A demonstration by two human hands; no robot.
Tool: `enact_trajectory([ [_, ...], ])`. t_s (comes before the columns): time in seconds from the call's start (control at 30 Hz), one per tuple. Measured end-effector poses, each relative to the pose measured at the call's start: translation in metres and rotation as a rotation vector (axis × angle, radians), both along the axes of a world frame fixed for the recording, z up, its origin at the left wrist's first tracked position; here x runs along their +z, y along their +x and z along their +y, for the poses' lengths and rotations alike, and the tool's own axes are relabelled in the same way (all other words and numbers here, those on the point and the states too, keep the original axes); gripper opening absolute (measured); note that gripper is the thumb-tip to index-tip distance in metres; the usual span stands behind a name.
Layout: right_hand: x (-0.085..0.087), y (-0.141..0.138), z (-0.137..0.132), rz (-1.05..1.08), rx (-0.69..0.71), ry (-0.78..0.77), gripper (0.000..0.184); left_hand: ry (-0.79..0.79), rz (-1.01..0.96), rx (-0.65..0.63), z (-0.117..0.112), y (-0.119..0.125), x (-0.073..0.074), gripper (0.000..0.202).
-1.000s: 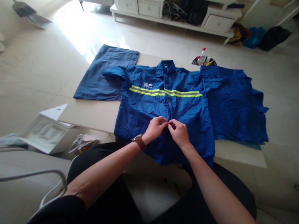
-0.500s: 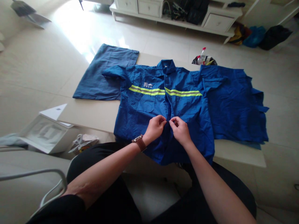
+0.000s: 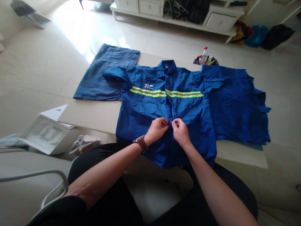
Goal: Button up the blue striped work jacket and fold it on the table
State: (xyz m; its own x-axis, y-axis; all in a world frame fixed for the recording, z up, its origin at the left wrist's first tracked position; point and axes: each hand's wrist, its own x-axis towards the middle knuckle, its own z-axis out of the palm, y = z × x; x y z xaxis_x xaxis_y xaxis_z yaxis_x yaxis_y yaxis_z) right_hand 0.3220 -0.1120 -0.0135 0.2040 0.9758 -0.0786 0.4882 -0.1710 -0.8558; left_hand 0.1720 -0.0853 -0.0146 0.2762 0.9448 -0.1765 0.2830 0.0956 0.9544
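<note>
A blue work jacket (image 3: 143,122) with a yellow-and-grey reflective stripe lies front side up, its collar away from me and its lower edge over the table's near side. My left hand (image 3: 158,128) pinches one front edge of it, near the middle. Facing it, my right hand (image 3: 180,131) pinches the other front edge, fingers closed. The two hands are a small gap apart over the front opening. Above them the opening gapes a little; whatever small fastener lies between the fingertips is hidden.
Under the jacket is a pale table (image 3: 91,114). Folded blue cloth (image 3: 101,75) lies left, more blue garments (image 3: 237,106) right. A bin with bottles (image 3: 205,59) stands behind the table, an open white box (image 3: 47,133) at left, a white cabinet (image 3: 150,8) at the back.
Both hands have shifted slightly, the right one a little toward me. The gap between the fingertips looks a bit wider, and the cloth at the opening has shifted slightly.
</note>
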Motion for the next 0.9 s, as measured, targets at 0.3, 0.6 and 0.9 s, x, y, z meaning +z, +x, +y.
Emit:
enact_trajectory([
  [0.3,0.021,0.003,-0.002,-0.045,0.006,-0.038,0.013,-0.033,0.063,-0.068,-0.001,-0.004,0.010,0.014],
  [0.6,0.023,0.006,-0.006,-0.524,0.147,-0.034,0.015,-0.124,0.143,-0.324,-0.012,-0.012,0.017,0.011],
  [0.9,0.010,-0.006,-0.003,-0.714,0.214,-0.110,0.028,-0.233,0.363,-0.572,-0.002,-0.022,0.016,0.015],
])
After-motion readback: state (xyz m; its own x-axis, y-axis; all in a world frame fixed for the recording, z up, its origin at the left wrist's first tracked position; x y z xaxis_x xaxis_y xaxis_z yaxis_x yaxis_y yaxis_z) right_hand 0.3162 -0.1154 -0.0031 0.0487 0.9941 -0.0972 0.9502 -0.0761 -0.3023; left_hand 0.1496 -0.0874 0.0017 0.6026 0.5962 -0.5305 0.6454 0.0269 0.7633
